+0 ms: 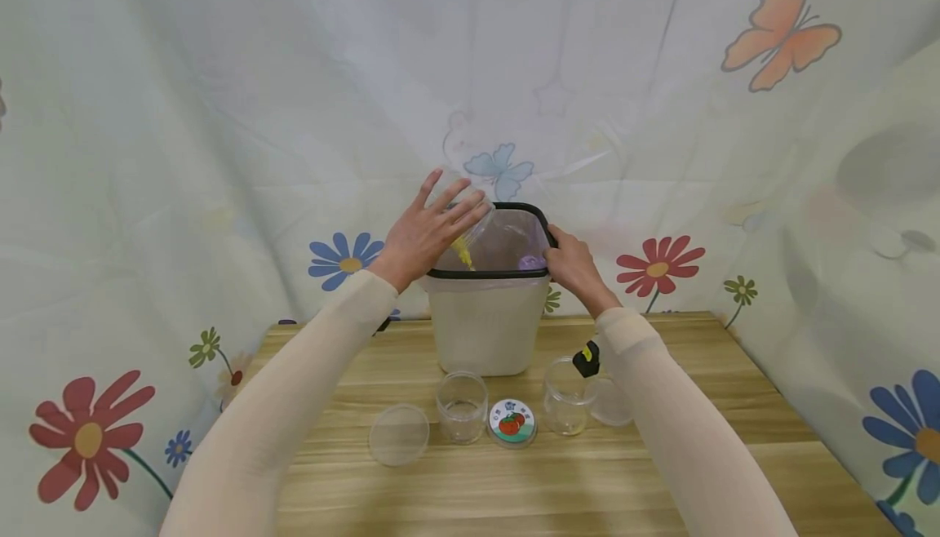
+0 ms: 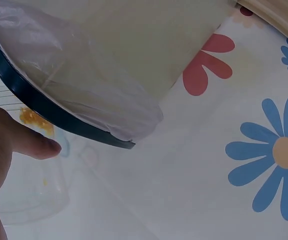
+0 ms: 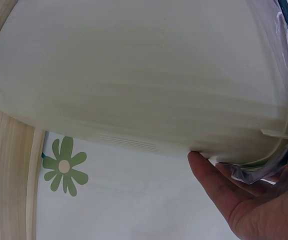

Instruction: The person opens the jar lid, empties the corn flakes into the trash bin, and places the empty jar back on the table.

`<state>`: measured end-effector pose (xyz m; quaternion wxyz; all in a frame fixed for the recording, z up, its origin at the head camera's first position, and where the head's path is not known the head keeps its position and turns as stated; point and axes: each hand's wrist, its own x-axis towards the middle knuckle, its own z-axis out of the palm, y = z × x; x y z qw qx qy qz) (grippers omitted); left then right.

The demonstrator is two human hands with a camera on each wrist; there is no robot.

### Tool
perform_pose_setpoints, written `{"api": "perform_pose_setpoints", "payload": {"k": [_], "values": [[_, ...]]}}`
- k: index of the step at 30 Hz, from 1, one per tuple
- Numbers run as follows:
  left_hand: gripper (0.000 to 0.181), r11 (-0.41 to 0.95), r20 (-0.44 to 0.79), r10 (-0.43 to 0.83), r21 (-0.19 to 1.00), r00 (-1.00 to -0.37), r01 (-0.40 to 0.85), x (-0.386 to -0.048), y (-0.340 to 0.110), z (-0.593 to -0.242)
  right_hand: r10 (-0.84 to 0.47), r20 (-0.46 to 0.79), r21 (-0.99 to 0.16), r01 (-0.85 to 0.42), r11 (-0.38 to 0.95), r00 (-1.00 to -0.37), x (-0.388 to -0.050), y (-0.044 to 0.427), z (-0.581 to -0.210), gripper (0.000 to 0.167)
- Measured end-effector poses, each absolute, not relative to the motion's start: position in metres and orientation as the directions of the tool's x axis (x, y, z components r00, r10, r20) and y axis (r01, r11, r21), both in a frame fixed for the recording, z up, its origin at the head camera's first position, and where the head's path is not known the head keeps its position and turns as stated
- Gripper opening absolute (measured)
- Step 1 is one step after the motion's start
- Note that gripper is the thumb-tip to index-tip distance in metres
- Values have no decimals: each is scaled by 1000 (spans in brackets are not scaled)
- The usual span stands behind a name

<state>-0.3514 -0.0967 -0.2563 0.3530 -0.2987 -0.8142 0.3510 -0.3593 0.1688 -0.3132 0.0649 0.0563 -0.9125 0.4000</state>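
Note:
A clear plastic jar (image 2: 34, 190) is tilted over the mouth of a cream trash bin (image 1: 485, 329), with my left hand (image 1: 426, 235) holding it from the outside. Yellow matter (image 1: 463, 253) shows at the jar's mouth, and orange-yellow bits (image 2: 35, 120) cling inside it. My right hand (image 1: 576, 266) grips the bin's black rim (image 1: 539, 217) on the right side, fingers against the outer wall. A thin, pale purple bag lines the bin, bunched at the rim in the right wrist view. Inside the bin lies a purple bundle (image 1: 532, 263).
On the wooden table (image 1: 485, 496), before the bin, stand two clear jars, one left (image 1: 462, 419) and one right (image 1: 566, 406). Between them lies a tomato-pictured lid (image 1: 512, 423). Clear lids lie left (image 1: 399, 435) and right (image 1: 611, 404). Flowered cloth (image 1: 294, 113) hangs around the table.

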Motion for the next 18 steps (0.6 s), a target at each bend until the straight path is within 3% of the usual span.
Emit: {"api": "perform_pose_setpoints", "payload": {"k": [18], "values": [[113, 461, 268, 779, -858, -568, 227, -353, -96, -249, -55, 163, -719, -156, 678, -985, -360, 168, -314, 61]]}}
